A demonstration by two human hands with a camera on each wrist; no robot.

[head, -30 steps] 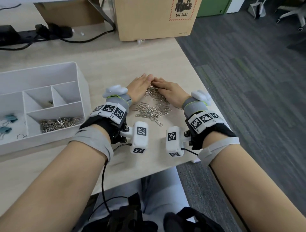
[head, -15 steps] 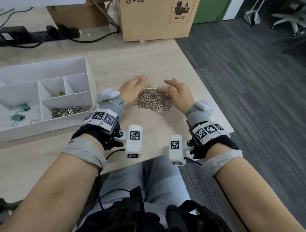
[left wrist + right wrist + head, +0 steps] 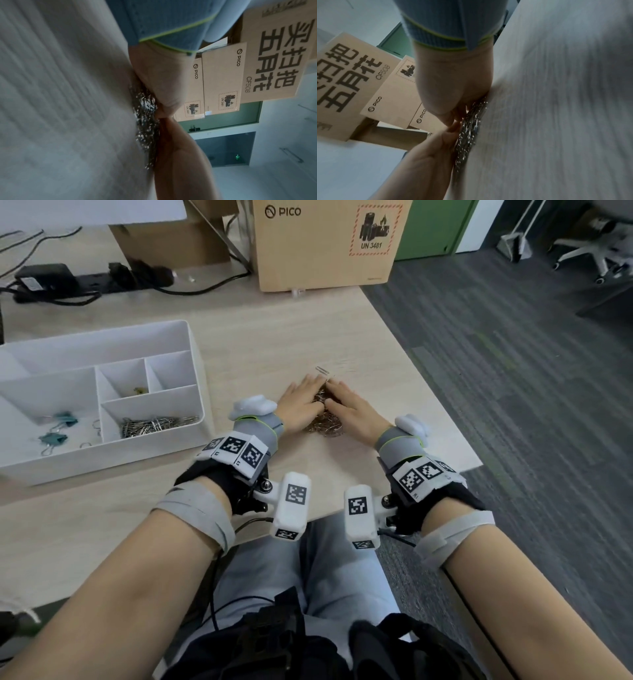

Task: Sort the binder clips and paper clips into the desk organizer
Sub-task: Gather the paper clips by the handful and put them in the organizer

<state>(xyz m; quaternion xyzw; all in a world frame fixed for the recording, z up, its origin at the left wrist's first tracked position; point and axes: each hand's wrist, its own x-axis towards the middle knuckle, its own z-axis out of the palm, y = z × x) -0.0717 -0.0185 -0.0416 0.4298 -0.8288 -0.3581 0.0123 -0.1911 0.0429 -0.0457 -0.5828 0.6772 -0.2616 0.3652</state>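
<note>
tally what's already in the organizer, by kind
Teal binder clips: 2
Loose silver clip handles: 2
Heaps of paper clips: 1, too tangled to count singly
Small gold item: 1, too small to identify
Total: 6 entries in the white organizer

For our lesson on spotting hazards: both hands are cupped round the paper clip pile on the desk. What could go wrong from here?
1. One stray paper clip lies beyond the fingers; it may get left behind.
2. The paper clip pile is loose; clips could spill while being carried to the desk organizer.
</note>
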